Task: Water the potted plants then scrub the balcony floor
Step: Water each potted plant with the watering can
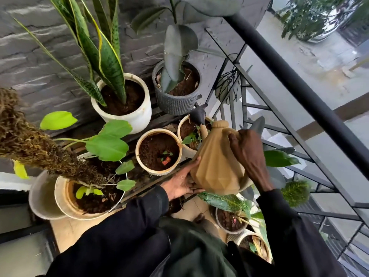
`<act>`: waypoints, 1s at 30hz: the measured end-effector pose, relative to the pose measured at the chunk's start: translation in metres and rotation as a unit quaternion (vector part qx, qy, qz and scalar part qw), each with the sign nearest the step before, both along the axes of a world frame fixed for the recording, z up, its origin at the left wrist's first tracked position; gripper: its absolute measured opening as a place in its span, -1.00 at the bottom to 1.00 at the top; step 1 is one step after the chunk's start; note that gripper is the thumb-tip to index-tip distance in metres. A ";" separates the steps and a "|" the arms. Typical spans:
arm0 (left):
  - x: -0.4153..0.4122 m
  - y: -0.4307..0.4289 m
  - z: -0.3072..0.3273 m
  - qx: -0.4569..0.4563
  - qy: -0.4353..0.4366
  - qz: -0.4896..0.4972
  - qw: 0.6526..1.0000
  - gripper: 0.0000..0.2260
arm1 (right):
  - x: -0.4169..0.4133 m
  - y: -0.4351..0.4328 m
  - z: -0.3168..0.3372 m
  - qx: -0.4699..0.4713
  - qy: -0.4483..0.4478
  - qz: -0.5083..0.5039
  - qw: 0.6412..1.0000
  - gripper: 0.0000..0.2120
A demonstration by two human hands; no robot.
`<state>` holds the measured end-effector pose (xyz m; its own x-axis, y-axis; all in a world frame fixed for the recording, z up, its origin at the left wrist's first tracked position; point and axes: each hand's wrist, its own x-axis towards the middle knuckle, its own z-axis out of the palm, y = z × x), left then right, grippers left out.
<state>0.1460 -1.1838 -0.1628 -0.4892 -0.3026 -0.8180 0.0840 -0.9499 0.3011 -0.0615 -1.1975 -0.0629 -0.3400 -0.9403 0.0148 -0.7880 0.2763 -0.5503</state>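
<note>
A tan faceted watering can is tilted forward, its dark rose spout over a small cream pot with a little green plant. My right hand grips the can's handle from the top right. My left hand supports the can's base with straight fingers underneath. Just left stands another cream pot of dark soil with a tiny seedling. Behind are a white pot with a snake plant and a grey ribbed pot with a dark-leaved rubber plant.
A large pot with a mossy pole and broad green leaves stands at the left. More small pots sit by my legs at the lower right. A black metal railing runs along the right, a dark stone wall behind.
</note>
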 end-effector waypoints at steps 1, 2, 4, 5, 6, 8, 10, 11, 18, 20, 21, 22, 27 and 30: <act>-0.001 -0.002 0.002 0.004 0.007 0.004 1.000 -0.08 | 0.000 -0.007 0.003 0.007 0.000 0.004 1.000 -0.52; -0.002 -0.004 0.004 0.005 0.011 0.009 1.000 -0.14 | -0.001 -0.012 0.005 0.013 -0.001 0.008 1.000 -0.53; -0.004 -0.008 0.005 0.006 0.017 0.015 1.000 -0.18 | -0.001 -0.023 0.010 0.024 0.003 0.013 1.000 -0.57; -0.005 -0.009 0.006 0.009 0.020 0.019 1.000 -0.18 | -0.002 -0.028 0.010 0.031 0.007 0.014 0.999 -0.59; -0.005 -0.011 0.006 0.011 0.018 0.022 1.000 -0.18 | -0.003 -0.032 0.010 0.038 0.009 0.013 0.999 -0.60; -0.006 -0.015 0.007 0.014 0.015 0.024 1.000 -0.12 | -0.005 -0.040 0.008 0.051 0.017 0.011 0.998 -0.60; -0.007 -0.018 0.008 0.019 0.015 0.028 0.999 -0.07 | -0.006 -0.046 0.007 0.060 0.030 0.009 0.998 -0.61; -0.008 -0.020 0.008 0.019 0.016 0.031 0.999 -0.12 | -0.006 -0.048 0.009 0.063 0.034 0.012 0.997 -0.61; -0.014 -0.023 0.005 0.034 0.028 0.043 0.998 -0.29 | -0.010 -0.060 0.007 0.079 0.014 0.014 0.997 -0.63; -0.015 -0.023 0.005 0.034 0.025 0.050 0.998 -0.30 | -0.010 -0.061 0.007 0.081 0.014 0.015 0.997 -0.64; -0.016 -0.023 0.005 0.036 0.025 0.051 0.998 -0.29 | -0.010 -0.061 0.008 0.081 0.016 0.017 0.996 -0.64; -0.017 -0.023 0.005 0.036 0.025 0.050 0.998 -0.28 | -0.011 -0.061 0.008 0.081 0.016 0.017 0.996 -0.64; -0.020 -0.023 0.006 0.033 0.031 0.043 0.998 -0.41 | -0.014 -0.056 0.012 0.064 0.017 0.029 0.997 -0.56; -0.022 -0.022 0.006 0.033 0.031 0.040 0.998 -0.43 | -0.016 -0.055 0.010 0.060 0.013 0.027 0.998 -0.56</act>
<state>0.1238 -1.2053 -0.1568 -0.5158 -0.2894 -0.8064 0.1760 -0.9569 0.2309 -0.0772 -1.2526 -0.0528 -0.2889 -0.9530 -0.0909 -0.8169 0.2949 -0.4957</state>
